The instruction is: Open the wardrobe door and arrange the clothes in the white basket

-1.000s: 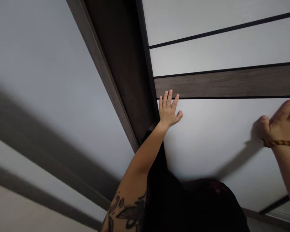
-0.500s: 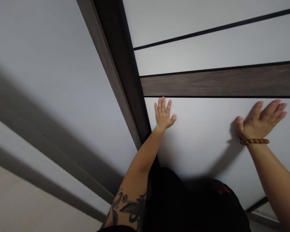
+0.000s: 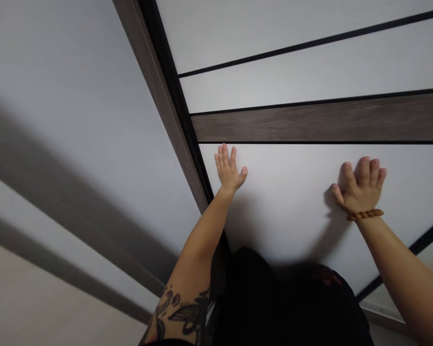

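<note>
White laminate door panel (image 3: 292, 192) sits under both hands, just below dark wood-grain rail (image 3: 310, 120). L hand (image 3: 230, 168) is near frame post (image 3: 151, 81), R hand (image 3: 361, 190) w/ braided bracelet (image 3: 364, 215) well apart. Fingers spread, not clamped, look flat on panel; even palm pressure suits best.
</note>
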A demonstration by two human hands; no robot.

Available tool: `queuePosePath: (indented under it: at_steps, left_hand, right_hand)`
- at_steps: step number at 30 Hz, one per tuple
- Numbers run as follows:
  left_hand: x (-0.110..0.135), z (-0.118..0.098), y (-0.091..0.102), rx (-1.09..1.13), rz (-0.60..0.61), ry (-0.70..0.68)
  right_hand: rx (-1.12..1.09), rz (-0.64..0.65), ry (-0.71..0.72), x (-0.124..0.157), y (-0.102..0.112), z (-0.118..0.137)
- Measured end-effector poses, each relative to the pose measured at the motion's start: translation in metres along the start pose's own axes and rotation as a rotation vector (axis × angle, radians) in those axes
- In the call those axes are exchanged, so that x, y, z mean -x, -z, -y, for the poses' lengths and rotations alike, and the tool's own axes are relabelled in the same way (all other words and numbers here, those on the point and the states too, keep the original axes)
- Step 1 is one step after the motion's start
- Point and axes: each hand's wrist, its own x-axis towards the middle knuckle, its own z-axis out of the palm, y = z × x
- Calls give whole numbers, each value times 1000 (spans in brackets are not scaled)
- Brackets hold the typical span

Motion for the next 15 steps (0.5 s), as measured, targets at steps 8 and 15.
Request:
queuePosePath:
  at_steps: [8,15]
  left_hand:
    - [30,-35,5,15,33,-5]
    - [144,-119,-3,378,185,19]
  right_hand:
    - [-45,101,-84,24,-5,17]
    - [-91,172,-180,20,-1,32]
